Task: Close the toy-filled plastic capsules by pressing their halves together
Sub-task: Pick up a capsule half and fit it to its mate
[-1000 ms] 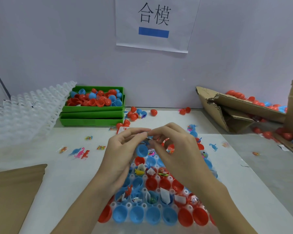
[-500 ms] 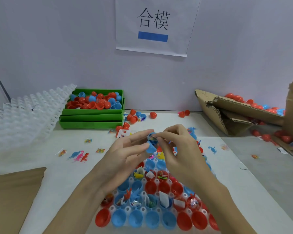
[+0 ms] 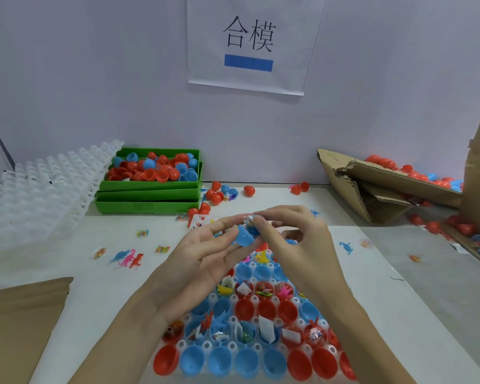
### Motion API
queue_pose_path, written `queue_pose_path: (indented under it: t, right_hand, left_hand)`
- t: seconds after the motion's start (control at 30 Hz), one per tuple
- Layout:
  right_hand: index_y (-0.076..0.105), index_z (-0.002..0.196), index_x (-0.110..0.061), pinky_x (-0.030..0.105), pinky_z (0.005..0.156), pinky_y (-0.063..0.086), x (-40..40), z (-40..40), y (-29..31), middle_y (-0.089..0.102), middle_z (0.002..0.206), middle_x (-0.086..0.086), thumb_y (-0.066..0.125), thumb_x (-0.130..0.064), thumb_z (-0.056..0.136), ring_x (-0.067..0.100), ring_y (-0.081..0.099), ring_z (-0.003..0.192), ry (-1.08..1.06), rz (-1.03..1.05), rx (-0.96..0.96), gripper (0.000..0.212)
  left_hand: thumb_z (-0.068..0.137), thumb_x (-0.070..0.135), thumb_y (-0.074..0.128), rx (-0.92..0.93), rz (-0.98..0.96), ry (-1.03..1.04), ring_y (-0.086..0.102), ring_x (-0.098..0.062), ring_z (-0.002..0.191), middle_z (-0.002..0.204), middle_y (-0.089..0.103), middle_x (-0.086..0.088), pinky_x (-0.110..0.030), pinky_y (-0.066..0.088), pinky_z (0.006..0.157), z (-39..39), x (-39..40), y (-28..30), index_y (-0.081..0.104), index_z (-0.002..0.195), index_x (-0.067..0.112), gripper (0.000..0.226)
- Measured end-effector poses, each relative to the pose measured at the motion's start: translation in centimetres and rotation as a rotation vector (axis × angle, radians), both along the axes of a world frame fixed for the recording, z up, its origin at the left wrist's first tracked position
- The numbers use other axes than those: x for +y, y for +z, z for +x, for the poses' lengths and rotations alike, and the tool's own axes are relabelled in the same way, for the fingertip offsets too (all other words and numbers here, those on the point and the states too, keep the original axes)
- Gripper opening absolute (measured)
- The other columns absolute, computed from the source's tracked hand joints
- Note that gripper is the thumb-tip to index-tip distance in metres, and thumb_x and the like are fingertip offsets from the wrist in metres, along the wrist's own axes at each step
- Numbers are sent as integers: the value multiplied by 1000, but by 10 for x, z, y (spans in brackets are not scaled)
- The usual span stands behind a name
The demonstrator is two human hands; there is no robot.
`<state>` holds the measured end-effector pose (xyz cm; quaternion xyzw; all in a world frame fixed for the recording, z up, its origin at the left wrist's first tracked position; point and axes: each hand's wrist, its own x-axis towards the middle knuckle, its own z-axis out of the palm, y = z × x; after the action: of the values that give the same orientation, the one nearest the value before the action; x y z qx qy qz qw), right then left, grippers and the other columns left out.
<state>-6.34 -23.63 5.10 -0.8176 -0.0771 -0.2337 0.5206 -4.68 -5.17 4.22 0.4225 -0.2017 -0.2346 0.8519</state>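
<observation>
left hand (image 3: 205, 256) cradles blue capsule half (image 3: 244, 238) | right hand (image 3: 294, 239) pinches its toy-filled top | above the tray (image 3: 233, 345)

A capsule tray (image 3: 250, 347) is set at the near middle of the desk (image 3: 67, 261). Stacked bins (image 3: 150, 195) are placed behind it to the left, a torn carton (image 3: 372, 189) behind it to the right.

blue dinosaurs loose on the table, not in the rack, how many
3 blue dinosaurs: one left of the left hand beside a pink one, one right of the right hand, one just beyond that hand. The hands may hide more.
</observation>
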Motion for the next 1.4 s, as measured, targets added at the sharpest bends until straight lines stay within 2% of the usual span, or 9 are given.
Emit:
queue_pose_path:
  t: [0.17,0.3,0.4,0.5,0.67,0.83,1.03,1.23,1.4]
  right_hand:
    - [79,100,-23,27,81,62,2,1,-5,77,90,-14,75,-25,94,4,74,89,8,76,22,7]
    - [79,100,-23,27,78,62,6,-1,-8,76,84,-16,76,-25,94,5,74,85,-14,34,-20,8]
    - [80,110,-22,24,82,61,7,-2,-8,77,89,-17,70,-23,98,1,74,87,41,20,-17,16]
    - [75,125,-19,18,90,58,6,-3,-6,78,106,-14,66,-9,100,-4,72,98,140,27,30,29]
    - [77,119,-19,19,89,58,5,-2,-4,78,108,-11,73,-7,94,1,73,101,210,88,18,28]
    - [76,118,-19,21,91,59,7,-1,-6,78,107,-12,75,-13,93,3,73,102,204,128,-3,26]
    - [76,116,-19,17,86,57,3,0,-5,78,104,-12,73,-13,95,7,74,101,227,164,-54,22]
    - [75,117,-22,21,83,59,4,-1,-2,78,104,-7,70,-18,97,14,75,100,264,226,-37,21]
    - [75,118,-20,20,84,59,4,-1,-2,78,104,-6,68,-18,98,14,75,100,281,257,-40,21]
  left_hand:
    - [104,17,56,27,58,144,67,-30,126,135,69,-15,-27,57,96,-2,-11,-4,60,138,1,37]
    - [102,17,59,35,113,301,73,-33,115,119,76,-15,-26,60,87,-1,-17,-9,66,125,3,28]
    - [102,20,60,32,103,355,73,-32,114,116,76,-18,-23,59,88,-1,-17,-12,67,118,2,25]
    - [101,22,62,77,80,427,75,-30,111,112,77,-15,-20,59,84,1,-15,-12,68,119,3,27]
    - [96,32,66,-139,337,654,78,-22,100,108,80,-5,-20,59,84,2,-16,-14,76,115,14,28]
    - [95,34,69,-274,467,800,77,-16,89,96,81,4,-24,61,80,1,-14,-13,81,109,22,22]
    - [87,31,75,-331,421,735,78,-15,93,99,81,3,-18,59,81,-2,-12,-7,80,112,18,28]
    - [87,27,74,-385,413,727,76,-12,104,107,81,7,-18,58,85,-1,-11,-6,78,117,18,31]
    - [89,23,73,-413,418,720,76,-12,103,106,80,7,-18,58,85,-1,-11,-5,78,119,18,31]
